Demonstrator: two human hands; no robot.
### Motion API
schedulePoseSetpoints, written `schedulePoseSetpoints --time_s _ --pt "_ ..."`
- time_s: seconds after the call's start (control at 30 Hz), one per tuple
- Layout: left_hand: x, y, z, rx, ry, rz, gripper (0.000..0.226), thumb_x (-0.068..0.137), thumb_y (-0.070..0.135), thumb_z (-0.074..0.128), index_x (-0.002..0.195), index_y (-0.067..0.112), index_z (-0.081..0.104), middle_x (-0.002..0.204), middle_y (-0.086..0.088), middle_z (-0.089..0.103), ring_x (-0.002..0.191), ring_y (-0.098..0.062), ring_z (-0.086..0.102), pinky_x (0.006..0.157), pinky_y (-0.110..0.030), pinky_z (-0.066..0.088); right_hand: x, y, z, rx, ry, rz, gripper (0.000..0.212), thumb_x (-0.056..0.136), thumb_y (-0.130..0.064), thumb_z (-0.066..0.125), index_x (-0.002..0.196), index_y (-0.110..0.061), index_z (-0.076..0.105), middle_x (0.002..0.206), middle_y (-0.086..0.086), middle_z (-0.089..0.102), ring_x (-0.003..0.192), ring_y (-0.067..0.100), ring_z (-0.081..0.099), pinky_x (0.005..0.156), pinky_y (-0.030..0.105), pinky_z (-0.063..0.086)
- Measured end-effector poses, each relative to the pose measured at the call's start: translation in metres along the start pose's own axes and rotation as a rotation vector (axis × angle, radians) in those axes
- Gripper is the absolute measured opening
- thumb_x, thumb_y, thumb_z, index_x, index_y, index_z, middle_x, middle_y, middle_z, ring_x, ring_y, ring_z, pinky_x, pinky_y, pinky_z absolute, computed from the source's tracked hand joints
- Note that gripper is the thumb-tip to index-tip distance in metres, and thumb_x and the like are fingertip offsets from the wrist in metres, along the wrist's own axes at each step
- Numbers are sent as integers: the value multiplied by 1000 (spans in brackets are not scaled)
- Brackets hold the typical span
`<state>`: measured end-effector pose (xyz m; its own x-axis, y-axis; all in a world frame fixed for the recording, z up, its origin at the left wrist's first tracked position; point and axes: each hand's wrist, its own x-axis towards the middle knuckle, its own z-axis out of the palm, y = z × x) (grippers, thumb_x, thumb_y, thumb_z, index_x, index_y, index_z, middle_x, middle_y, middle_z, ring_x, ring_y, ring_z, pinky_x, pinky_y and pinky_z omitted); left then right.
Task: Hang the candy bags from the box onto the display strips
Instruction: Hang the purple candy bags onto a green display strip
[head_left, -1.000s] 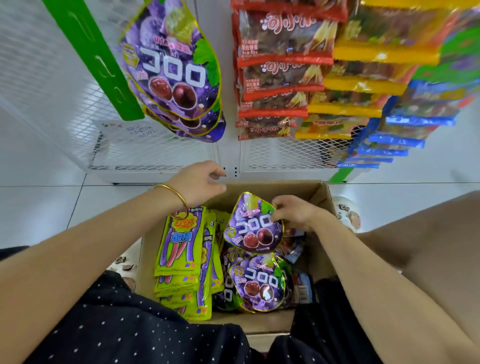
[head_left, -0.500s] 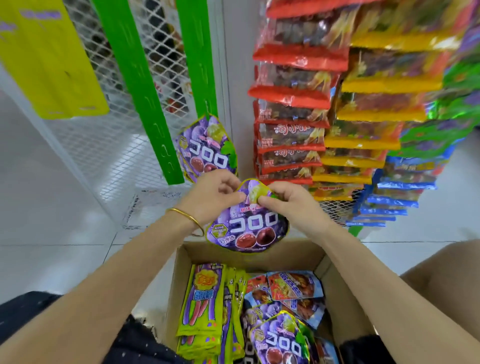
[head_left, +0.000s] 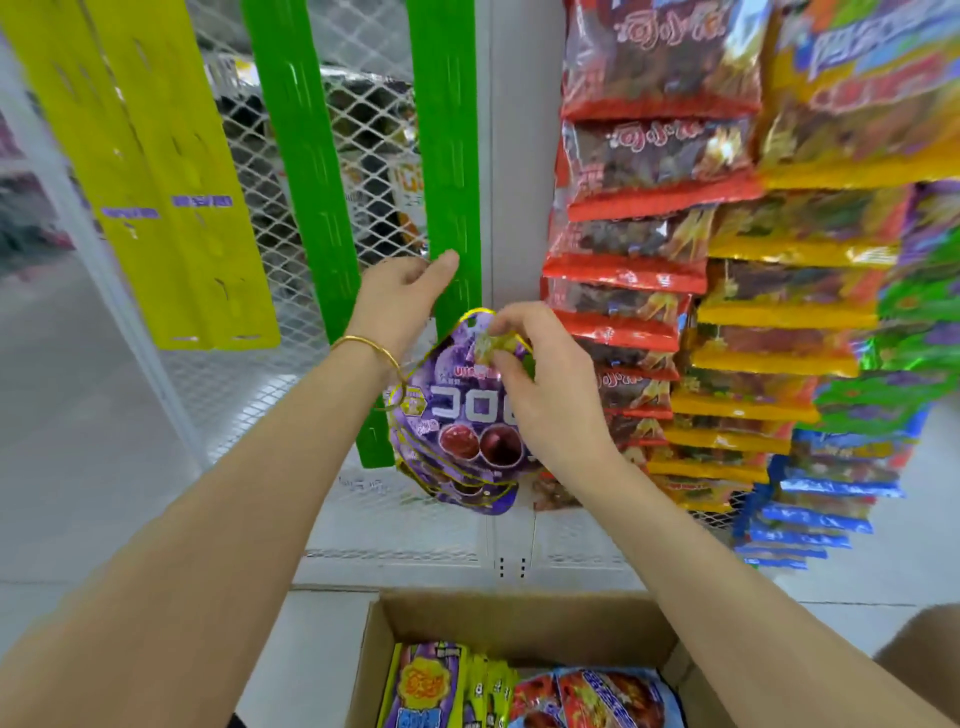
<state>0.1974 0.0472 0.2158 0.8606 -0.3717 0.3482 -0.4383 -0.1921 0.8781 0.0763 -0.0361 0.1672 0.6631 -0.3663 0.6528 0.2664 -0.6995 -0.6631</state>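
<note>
Purple candy bag (head_left: 462, 410) pinched at top by right hand (head_left: 545, 384) fingers, held against green strip (head_left: 452, 156), not yet hooked. Strip steadied by left hand (head_left: 400, 301), thumb pressed on it. Few purple bags hung below; box (head_left: 519, 618) half-full, plenty left.

Single head-worn view, wide-angle, straight lines bowed near edges. Looks forward and slightly down, facing white mesh rack (head_left: 291, 395) head-on at close range. Both forearms enter from bottom corners, reaching away from lens; hands sit near frame centre, within arm's reach of green display strip (head_left: 447, 156). Open cardboard box (head_left: 519, 618) cut off by bottom edge, directly below camera. No second view, no shared area.
</note>
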Motion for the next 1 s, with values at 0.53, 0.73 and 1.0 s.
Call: schedulePoseSetpoints --time_s 0.53,0.73,1.0 --pt "-9 11 -8 -76 -134 -128 40 84 45 60 97 9 70 97 -7 71 94 -22 66 94 -35 48 24 -6 16 -179 37 -20 44 85 9 46 126 -7 46 118 13 49 103 28 50 87 41 39" --pt "-9 7 -9 -97 -102 -156 38 83 48 61 76 11 62 66 3 57 66 -17 51 76 -31 42 12 4 22 -238 -14 -62 48 82 11 46 128 -5 44 115 14 46 96 33 52 80 48 44" --pt "-34 -15 -13 -5 -111 -16 22 91 31 55 82 12 58 79 -7 50 75 -13 45 74 -29 37 -7 20 17 -314 -64 -131 59 81 11 48 136 -12 41 127 9 46 111 26 50 92 40 47"
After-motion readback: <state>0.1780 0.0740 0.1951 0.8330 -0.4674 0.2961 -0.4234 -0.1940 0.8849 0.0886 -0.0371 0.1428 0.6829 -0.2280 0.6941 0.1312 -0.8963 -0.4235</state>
